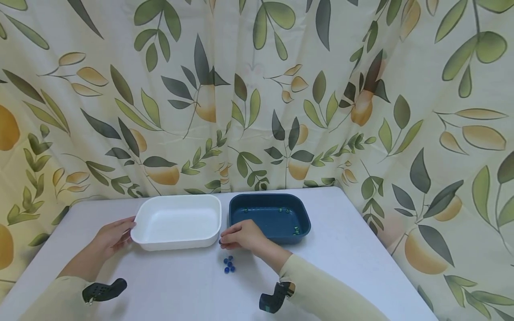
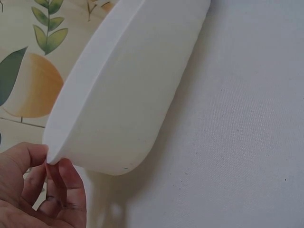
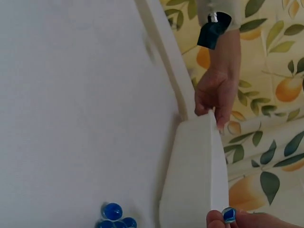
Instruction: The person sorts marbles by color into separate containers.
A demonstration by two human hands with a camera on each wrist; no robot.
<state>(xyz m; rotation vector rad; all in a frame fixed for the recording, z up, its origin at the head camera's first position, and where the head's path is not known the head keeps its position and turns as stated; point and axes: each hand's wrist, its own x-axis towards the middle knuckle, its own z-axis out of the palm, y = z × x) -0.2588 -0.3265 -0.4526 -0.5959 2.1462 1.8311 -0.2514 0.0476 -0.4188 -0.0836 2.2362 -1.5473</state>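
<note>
My left hand (image 1: 110, 238) pinches the left rim of a white plastic tub (image 1: 176, 223) between thumb and fingers; the left wrist view shows the grip at the tub's corner. Beside the tub's right end, my right hand (image 1: 246, 235) holds a blue swirled glass marble (image 3: 229, 215) between thumb and fingertip. That hand is in front of the near left corner of a dark blue tub (image 1: 263, 223). Several blue marbles (image 1: 226, 270) lie close together on the table just below the right hand.
Several small green marbles (image 1: 296, 230) lie inside the dark blue tub. Both tubs stand side by side on a white-covered table (image 1: 168, 285). Behind them hangs a curtain (image 1: 249, 111) printed with leaves and fruit. Each forearm wears a black wrist camera (image 1: 274, 299).
</note>
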